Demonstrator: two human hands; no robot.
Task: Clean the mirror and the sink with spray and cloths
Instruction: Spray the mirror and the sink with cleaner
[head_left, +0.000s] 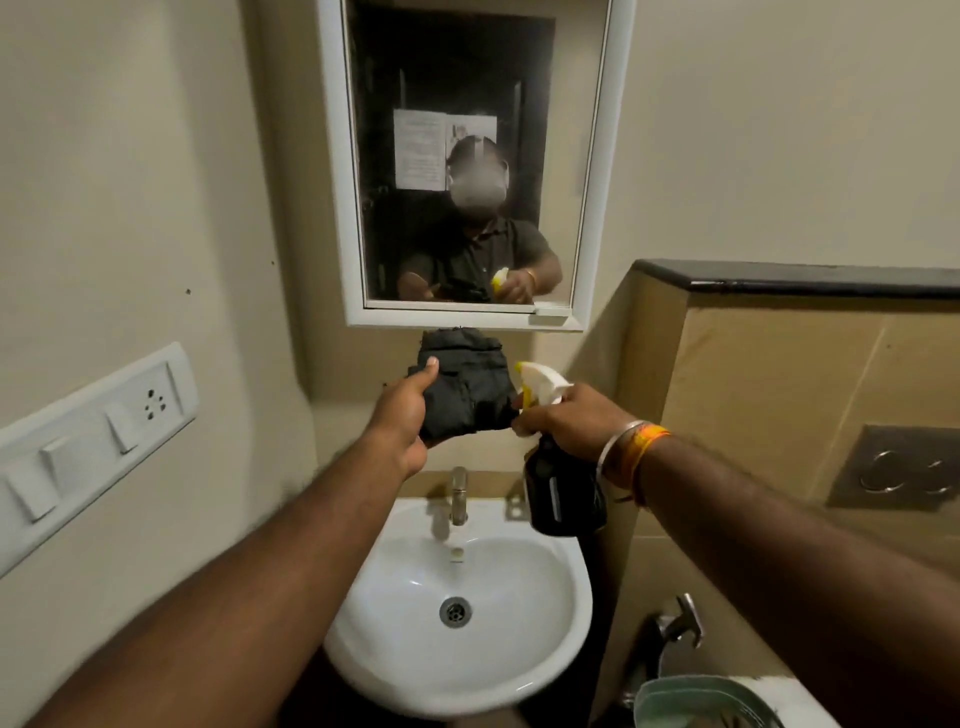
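A white-framed mirror (467, 104) hangs on the wall above a white sink (514, 649) with a steel tap (458, 493). My left hand (402, 415) grips a folded black cloth (470, 387), held up just below the mirror. My right hand (571, 421) holds a spray bottle (558, 488) by its neck; the body is dark, the white and yellow nozzle (540, 387) points left at the cloth. Both hands are over the sink, close together.
A white switch and socket panel (88, 447) is on the left wall. A tiled half wall with a black ledge (805, 278) and a steel flush plate (904, 467) stands at the right. Low right are a wall tap (675, 623) and a green bucket rim (696, 701).
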